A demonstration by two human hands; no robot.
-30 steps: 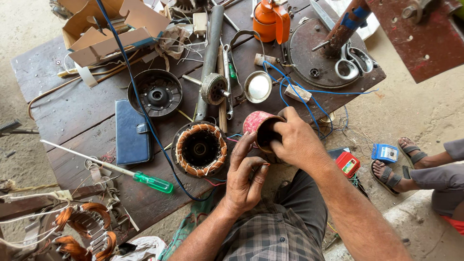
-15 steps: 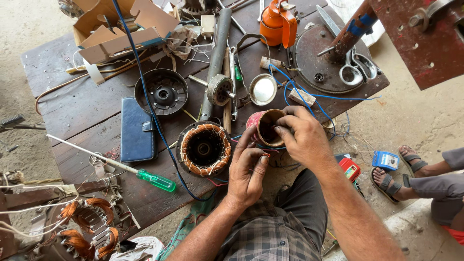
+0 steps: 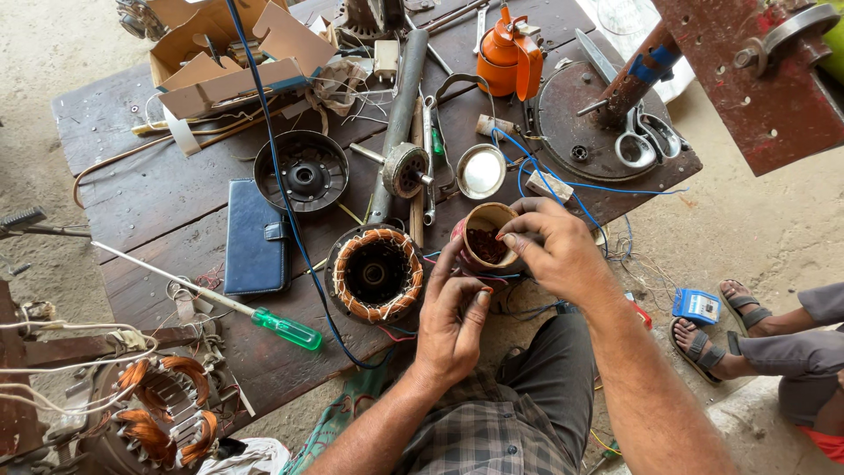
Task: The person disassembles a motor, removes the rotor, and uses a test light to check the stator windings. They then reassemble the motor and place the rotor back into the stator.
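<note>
At the near edge of the desk [image 3: 132,202] the left hand [image 3: 453,321] cups the side of a small round tin of dark bits [image 3: 483,239], while the right hand [image 3: 554,251] has its fingertips pinched together over the tin's open mouth. Just beside it the copper-wound stator ring [image 3: 376,273] lies open with loose wire ends, so the work looks partway. Farther back, the black round end cover [image 3: 308,171] and the shaft with its grey rotor [image 3: 404,169] lie apart, not yet assembled.

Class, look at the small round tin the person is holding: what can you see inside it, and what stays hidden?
Inside the round tin, dark reddish-brown bits show. The right hand reaches over its rim; the left hand steadies it from below. What the bits are, the tin's bottom and its lower outside stay hidden.
</note>
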